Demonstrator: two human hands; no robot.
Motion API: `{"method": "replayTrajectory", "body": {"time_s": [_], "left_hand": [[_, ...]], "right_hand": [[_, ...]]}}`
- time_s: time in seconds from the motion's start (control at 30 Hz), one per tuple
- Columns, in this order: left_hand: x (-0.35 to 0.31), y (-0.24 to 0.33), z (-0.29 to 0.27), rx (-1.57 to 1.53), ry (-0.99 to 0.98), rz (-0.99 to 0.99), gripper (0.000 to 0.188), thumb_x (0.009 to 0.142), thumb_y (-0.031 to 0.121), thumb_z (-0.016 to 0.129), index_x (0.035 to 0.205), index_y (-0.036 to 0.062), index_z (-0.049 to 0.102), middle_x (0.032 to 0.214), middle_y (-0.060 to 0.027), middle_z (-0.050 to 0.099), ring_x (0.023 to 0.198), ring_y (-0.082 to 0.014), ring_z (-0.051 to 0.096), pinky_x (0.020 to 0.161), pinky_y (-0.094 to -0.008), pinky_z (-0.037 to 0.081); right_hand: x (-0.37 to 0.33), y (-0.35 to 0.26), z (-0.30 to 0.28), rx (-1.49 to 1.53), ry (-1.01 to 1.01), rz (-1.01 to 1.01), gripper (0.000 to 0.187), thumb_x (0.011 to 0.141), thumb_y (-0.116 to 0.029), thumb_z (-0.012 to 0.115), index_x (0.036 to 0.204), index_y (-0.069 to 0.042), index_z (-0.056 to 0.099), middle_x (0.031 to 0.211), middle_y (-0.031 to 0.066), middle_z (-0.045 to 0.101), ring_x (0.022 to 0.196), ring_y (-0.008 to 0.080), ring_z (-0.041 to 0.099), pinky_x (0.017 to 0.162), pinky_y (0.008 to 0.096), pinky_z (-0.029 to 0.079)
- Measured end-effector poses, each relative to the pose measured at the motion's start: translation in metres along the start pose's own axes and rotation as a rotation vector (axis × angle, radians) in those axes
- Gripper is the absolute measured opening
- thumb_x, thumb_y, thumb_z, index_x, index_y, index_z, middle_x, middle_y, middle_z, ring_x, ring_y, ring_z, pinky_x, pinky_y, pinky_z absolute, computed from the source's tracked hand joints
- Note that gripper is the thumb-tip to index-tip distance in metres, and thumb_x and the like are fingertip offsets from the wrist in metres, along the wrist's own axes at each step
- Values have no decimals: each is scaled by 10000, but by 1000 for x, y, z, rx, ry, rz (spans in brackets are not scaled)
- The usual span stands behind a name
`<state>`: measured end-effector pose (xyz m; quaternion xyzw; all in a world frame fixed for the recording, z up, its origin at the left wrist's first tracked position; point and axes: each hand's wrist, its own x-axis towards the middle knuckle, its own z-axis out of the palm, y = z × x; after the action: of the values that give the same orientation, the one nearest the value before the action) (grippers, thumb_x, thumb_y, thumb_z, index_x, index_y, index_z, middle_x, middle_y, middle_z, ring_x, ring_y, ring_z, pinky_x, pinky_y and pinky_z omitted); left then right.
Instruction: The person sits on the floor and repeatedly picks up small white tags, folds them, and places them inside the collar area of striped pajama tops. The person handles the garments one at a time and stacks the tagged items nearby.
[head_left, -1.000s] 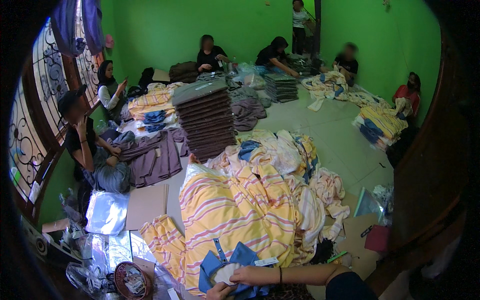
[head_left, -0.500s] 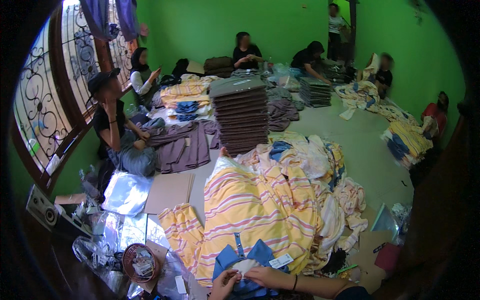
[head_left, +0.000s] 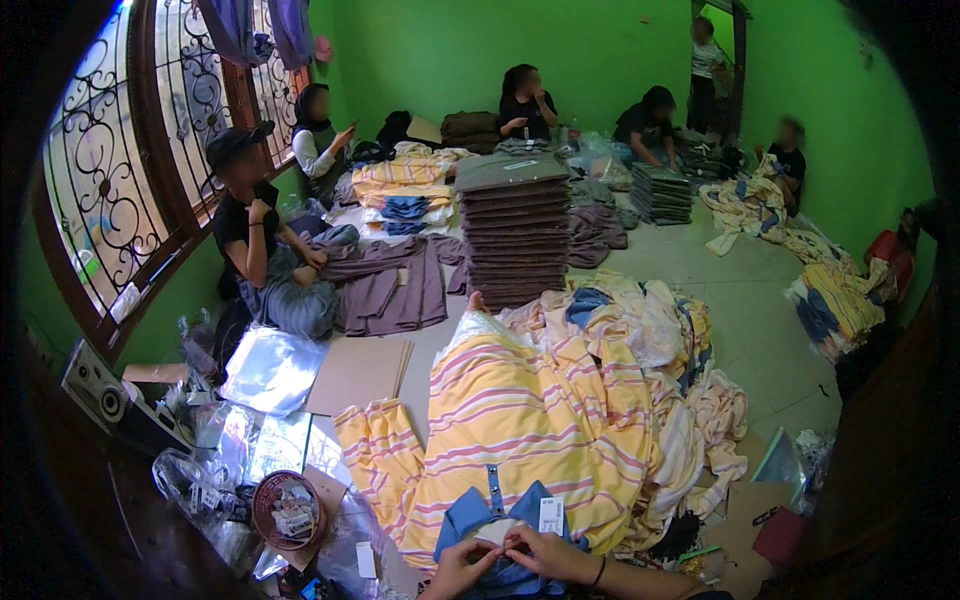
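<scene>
A yellow shirt with pink and white stripes lies spread over my lap and legs. Its blue collar is nearest me, below a short blue button placket. My left hand and my right hand meet at the neck opening, fingertips pinched together on the collar's back edge. Whatever small piece may be between the fingertips is too small to make out. A white tag hangs at the collar's right point, just above my right hand.
Crumpled striped shirts are heaped to the right. Ahead rises a tall stack of folded dark garments. Cardboard sheets, clear plastic bags and a red-brown basket of tags lie left. Several people sit along the walls.
My fingertips have drawn together at the collar, the right hand turning more upright. The tag has swung from slanted to upright. The whole view has shifted slightly.
</scene>
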<state>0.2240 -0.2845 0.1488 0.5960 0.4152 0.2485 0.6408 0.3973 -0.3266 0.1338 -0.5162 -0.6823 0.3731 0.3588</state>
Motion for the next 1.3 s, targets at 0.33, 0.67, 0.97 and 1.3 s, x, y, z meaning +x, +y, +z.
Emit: {"method": "replayTrajectory", "body": {"time_s": [0.33, 0.67, 0.97, 1.3], "left_hand": [[5, -4, 5, 220, 97, 177, 108, 791, 103, 591, 796, -4, 573, 685, -69, 586, 609, -72, 527, 531, -213, 425], [8, -29, 2, -183, 110, -26, 167, 807, 165, 584, 833, 1, 572, 673, -6, 573, 572, -51, 496, 515, -176, 402], [13, -37, -9, -335, 17, -271, 100, 761, 73, 608, 766, -25, 586, 672, -17, 549, 601, -66, 462, 554, -179, 351], [6, -25, -6, -138, 37, -94, 156, 770, 158, 616, 823, 11, 613, 720, -41, 588, 651, -72, 501, 591, -192, 362]], "right_hand": [[-1, 1, 3, 96, 20, 9, 319, 790, -129, 570, 1051, -27, 417, 878, 166, 582, 813, 309, 593, 668, 361, 484], [5, -9, 4, -379, 136, -178, 170, 699, -202, 635, 780, -65, 576, 786, 54, 570, 702, 228, 569, 615, 301, 465], [5, 1, 11, -430, 146, -194, 149, 692, -195, 629, 746, -70, 571, 726, 51, 567, 677, 216, 558, 593, 308, 440], [6, -2, 6, -424, 72, -249, 175, 718, -214, 616, 804, -68, 573, 836, 70, 555, 762, 227, 535, 691, 311, 418]]}}
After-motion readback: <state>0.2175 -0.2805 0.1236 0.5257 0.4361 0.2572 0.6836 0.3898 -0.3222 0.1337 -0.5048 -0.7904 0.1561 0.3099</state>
